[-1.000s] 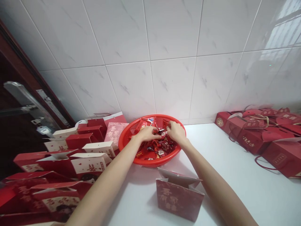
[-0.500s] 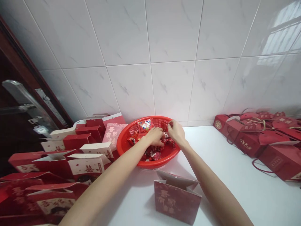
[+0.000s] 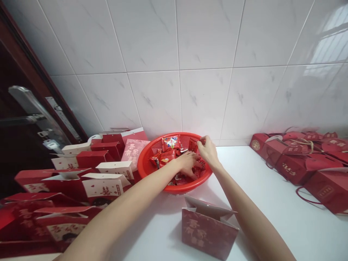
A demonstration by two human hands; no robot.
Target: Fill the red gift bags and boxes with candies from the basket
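A round red plastic basket (image 3: 141, 165) stands against the tiled wall and holds several wrapped sweets in red packaging. My left hand (image 3: 189, 165) is in the basket, fingers spread over the sweets. At the basket's right rim, my right hand (image 3: 206, 146) has its thumb and fingers pressed together; whatever they may hold is too small to make out. One packet with a colourful print (image 3: 172, 143) lies at the back of the basket. In front of the basket stands a dark pink paper box (image 3: 208, 232) with its top flaps open.
Rows of red and white open-topped paper boxes (image 3: 103, 191) fill the left side. Closed red boxes with cord handles (image 3: 299, 166) are grouped at the right on the white table (image 3: 261, 188). A dark door with a metal handle (image 3: 29, 117) is at far left.
My left hand has moved slightly right within the basket and its fingers have spread, uncovering more red packets. My right hand stays near the right rim. The whole view has shifted slightly.
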